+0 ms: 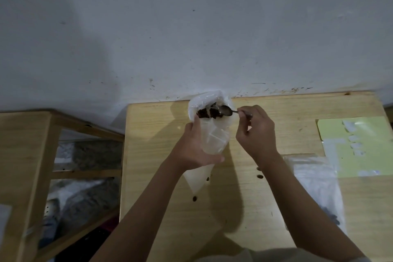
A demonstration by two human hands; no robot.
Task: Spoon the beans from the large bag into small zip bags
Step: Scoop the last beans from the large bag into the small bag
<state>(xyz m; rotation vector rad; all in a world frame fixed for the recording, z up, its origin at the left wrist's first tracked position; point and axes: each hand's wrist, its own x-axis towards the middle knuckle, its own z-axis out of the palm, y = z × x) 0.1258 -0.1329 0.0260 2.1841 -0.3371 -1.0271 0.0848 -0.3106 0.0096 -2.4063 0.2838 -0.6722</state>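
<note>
Far out to the left of the left hand stands a wooden shelf unit (27, 155), its lower levels stuffed with bundled plastic-wrapped goods too dim to identify.

The left hand (192, 147) is raised above the worktop (161, 208), its fingers and thumb curled round the lower part of a clear bag (212, 134). The bag rises from that hand toward the wall (191, 27), with its open mouth at the far end. A heap of dark beans (207, 112) shows in the mouth, just beyond the left hand's fingertips. A loose corner of plastic hangs below the left hand, pointing down at the worktop. A few stray beans (194, 198) lie on the wood beneath that corner and between the two forearms.

Between the hands, a metal spoon (226, 110) has its bowl at the right edge of the bag's mouth, touching the bean heap. The right hand (256, 132) pinches the spoon's handle at its fingertips, the other fingers curled in, and sits just beside the bag at about the same height as the beans.

To the right of the right forearm a flat clear zip bag (316, 183) lies on the worktop with a few dark beans in its near end. Further right rests a pale green sheet (361, 147) with small clear bags on it.
</note>
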